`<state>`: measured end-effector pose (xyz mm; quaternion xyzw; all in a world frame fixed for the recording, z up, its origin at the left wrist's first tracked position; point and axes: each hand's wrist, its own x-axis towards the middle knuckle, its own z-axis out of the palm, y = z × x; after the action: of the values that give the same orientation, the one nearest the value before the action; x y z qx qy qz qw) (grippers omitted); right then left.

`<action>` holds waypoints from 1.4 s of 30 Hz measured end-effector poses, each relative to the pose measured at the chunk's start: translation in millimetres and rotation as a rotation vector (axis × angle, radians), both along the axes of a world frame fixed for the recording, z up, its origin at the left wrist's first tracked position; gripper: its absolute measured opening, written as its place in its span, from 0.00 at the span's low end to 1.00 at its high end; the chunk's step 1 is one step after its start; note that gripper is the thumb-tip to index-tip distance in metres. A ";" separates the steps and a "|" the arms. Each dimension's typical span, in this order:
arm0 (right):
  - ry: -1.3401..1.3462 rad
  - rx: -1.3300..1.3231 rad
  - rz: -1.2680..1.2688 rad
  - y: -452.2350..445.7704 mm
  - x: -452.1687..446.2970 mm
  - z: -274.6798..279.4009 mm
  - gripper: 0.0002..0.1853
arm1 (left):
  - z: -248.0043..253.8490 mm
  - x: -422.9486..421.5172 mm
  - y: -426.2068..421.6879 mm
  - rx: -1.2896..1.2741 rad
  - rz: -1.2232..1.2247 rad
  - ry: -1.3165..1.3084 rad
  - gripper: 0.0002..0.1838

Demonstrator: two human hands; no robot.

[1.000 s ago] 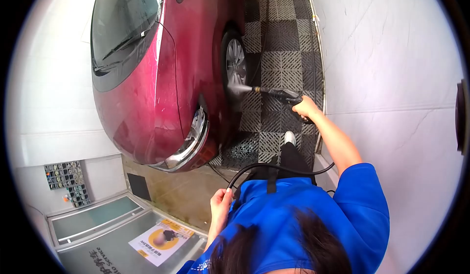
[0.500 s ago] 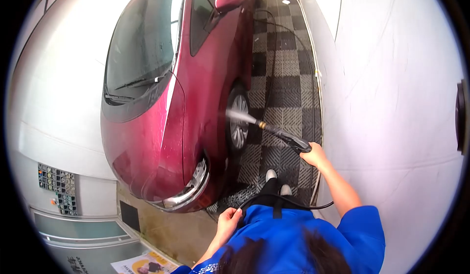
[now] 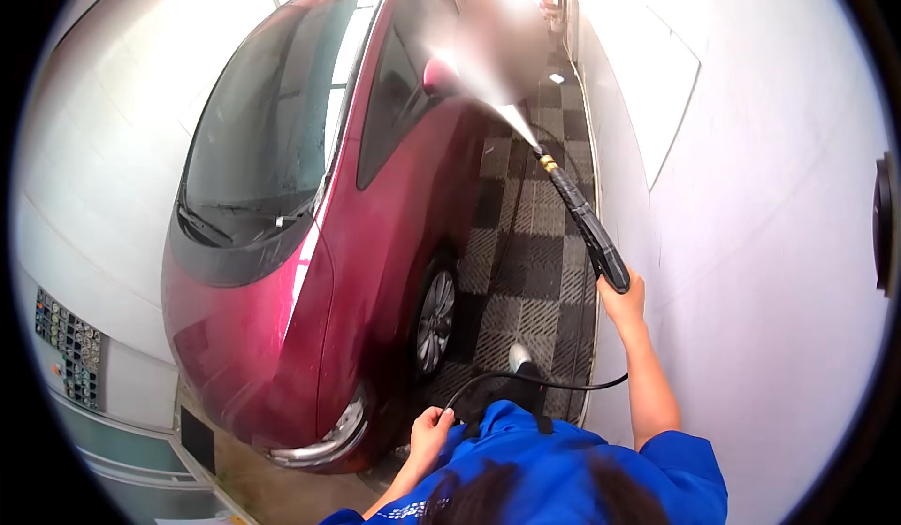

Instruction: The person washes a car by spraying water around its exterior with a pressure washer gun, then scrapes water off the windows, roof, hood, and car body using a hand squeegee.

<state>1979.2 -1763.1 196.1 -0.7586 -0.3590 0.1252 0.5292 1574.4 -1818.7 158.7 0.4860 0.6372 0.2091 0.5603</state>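
1. Pale wall [image 3: 770, 272] and checkered floor [image 3: 519, 286] frame my head view; the spray gun [image 3: 587, 220] sits over that floor, between car and wall, its nozzle angled forward and leftward.
2. My right hand [image 3: 623, 298] is closed round the gun's handle; the arm reaches forward, almost straight, its wrist in line with the barrel.
3. For a good pass, I judge, that wrist should be firm against the kick, with slow, overlapping sweeps; I would stand the nozzle off from the mirror.
4. White spray [image 3: 514, 120] fans out toward the side mirror [image 3: 439, 76]; blur hides exactly where it lands.
5. My left hand [image 3: 432, 433], low and near the waist, grips the black hose [image 3: 563, 387]; I would leave that loop slack.
6. Farther left stands the red car [image 3: 249, 323], front wheel [image 3: 435, 323] on the near side.
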 end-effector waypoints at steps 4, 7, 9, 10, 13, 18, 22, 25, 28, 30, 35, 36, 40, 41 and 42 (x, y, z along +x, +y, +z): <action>0.031 -0.177 0.081 57.4 45.9 15.8 0.09 | -3.1 39.4 68.6 -0.015 0.087 -0.021 0.15; 0.187 -0.197 0.221 93.2 86.9 6.1 0.09 | -1.3 69.4 118.3 0.010 0.067 -0.052 0.14; 0.204 -0.207 0.208 118.5 107.6 4.1 0.09 | 2.6 91.9 139.4 0.011 0.044 -0.046 0.14; 0.148 -0.218 0.104 129.2 113.8 3.0 0.09 | 7.2 100.5 148.3 0.015 0.009 -0.029 0.14; 0.071 -0.149 -0.038 168.9 127.5 17.0 0.11 | 3.3 112.9 172.3 0.118 0.018 0.066 0.14; 0.264 -0.140 0.243 255.2 173.6 65.6 0.09 | -6.8 135.6 212.7 -0.041 0.173 -0.045 0.12; 0.271 0.045 0.216 364.3 229.9 98.7 0.08 | -8.7 190.5 242.1 -0.066 0.207 -0.210 0.12; 0.208 0.148 0.114 439.8 280.3 100.9 0.11 | 2.8 224.1 268.3 -0.104 0.313 -0.270 0.13; 0.330 0.123 0.100 482.7 307.6 86.2 0.12 | 16.9 244.8 288.6 -0.084 0.366 -0.334 0.13; 0.350 -0.008 0.153 488.0 312.6 71.4 0.09 | 28.5 262.3 304.9 -0.068 0.400 -0.303 0.12; 0.520 -0.404 0.377 505.2 345.0 32.2 0.05 | 25.5 291.9 327.8 -0.124 0.391 -0.278 0.12; 0.483 -0.375 0.366 513.1 350.9 27.6 0.05 | 26.3 298.4 331.6 -0.105 0.354 -0.237 0.12; 0.414 -0.111 0.139 552.9 373.8 7.4 0.06 | 23.1 312.0 339.8 -0.081 0.386 -0.207 0.13; 0.421 -0.037 0.087 560.9 376.2 2.1 0.07 | 20.9 313.2 339.2 -0.079 0.409 -0.215 0.13; 0.456 -0.047 0.072 565.7 377.2 -1.7 0.07 | 28.6 317.6 341.5 -0.084 0.445 -0.239 0.13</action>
<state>2356.4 -1197.4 194.4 -0.7094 -0.2539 0.3205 0.5741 1892.1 -1477.2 187.3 0.2818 0.6658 0.3565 0.5917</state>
